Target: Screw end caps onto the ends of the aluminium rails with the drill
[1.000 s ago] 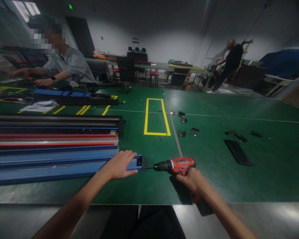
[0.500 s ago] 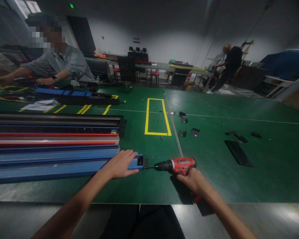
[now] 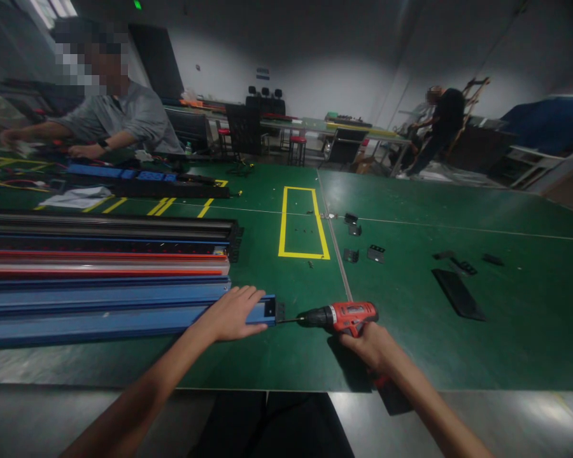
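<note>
My right hand [image 3: 370,346] is wrapped round the handle of a red and black cordless drill [image 3: 353,312], which lies level and points left. Its long bit meets the black end bracket [image 3: 280,312] of a long blue metal profile [image 3: 124,326]; the bit's very tip is hidden. Across that profile, near its right end, rests my left hand [image 3: 233,312], fingers over the far side and thumb along the near side, holding it. Just behind lies a second blue profile [image 3: 124,294], touching or nearly touching it.
Red-edged [image 3: 124,264] and black profiles [image 3: 124,226] lie farther back on the green table [image 3: 410,356]. Small black brackets [image 3: 375,253] and a dark flat piece [image 3: 458,294] are on the right. Yellow tape [image 3: 304,256] marks a rectangle. A co-worker [image 3: 138,121] handles wiring at left.
Drill, profile and both my hands keep their places relative to each other; the view shifts slightly. The co-worker's hand at far left has moved rightward.
</note>
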Demonstrator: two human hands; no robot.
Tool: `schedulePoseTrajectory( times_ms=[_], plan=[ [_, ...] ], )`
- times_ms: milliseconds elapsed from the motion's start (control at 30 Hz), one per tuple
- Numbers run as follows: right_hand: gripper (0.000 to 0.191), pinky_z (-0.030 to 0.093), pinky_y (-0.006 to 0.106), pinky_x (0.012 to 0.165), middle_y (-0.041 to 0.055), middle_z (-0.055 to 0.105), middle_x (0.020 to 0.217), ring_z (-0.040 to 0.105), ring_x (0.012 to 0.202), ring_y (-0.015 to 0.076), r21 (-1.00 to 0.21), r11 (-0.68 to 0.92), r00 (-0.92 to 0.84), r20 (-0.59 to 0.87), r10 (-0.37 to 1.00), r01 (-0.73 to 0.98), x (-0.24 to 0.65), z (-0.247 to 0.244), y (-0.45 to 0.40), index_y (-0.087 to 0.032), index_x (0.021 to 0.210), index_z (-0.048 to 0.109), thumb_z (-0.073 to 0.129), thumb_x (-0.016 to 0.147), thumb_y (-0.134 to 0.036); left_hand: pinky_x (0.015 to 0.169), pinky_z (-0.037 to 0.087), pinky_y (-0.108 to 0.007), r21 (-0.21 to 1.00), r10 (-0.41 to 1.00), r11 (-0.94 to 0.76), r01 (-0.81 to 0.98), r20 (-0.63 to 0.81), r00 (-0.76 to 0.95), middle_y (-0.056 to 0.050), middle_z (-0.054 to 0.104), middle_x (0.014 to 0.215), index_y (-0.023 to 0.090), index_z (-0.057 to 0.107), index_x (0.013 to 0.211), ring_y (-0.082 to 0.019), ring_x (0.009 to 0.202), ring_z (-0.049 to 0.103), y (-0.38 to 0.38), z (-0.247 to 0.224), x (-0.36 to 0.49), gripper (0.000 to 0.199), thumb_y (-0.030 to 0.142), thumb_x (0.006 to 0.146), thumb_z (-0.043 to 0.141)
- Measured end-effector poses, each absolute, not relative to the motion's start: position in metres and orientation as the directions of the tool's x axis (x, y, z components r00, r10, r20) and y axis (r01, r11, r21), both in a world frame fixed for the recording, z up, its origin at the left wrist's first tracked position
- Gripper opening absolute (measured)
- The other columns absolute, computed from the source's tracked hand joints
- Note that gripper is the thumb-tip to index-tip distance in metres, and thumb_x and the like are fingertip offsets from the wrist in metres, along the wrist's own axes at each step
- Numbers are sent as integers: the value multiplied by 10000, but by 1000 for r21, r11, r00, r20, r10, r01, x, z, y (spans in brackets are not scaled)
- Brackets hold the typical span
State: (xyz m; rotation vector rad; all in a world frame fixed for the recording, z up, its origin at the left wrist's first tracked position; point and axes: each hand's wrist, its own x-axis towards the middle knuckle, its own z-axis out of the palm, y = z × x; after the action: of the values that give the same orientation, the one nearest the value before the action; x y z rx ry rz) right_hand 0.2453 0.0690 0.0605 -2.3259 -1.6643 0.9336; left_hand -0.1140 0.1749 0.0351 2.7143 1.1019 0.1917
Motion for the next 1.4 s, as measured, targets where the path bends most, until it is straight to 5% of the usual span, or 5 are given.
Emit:
schedulePoseTrajectory(
  times_ms=[1400],
  plan=[
    [251,389,290,569,31,648,631,592,585,169,-435,-411,217,-429,877,801,243,66,68,-216,652,580,629,811,-403,994,487,-487,194,699,-702,685,6,715,-175,640,1292,143,557,1401,-352,1173,614,175,36,-114,716,664,913,610]
  ],
)
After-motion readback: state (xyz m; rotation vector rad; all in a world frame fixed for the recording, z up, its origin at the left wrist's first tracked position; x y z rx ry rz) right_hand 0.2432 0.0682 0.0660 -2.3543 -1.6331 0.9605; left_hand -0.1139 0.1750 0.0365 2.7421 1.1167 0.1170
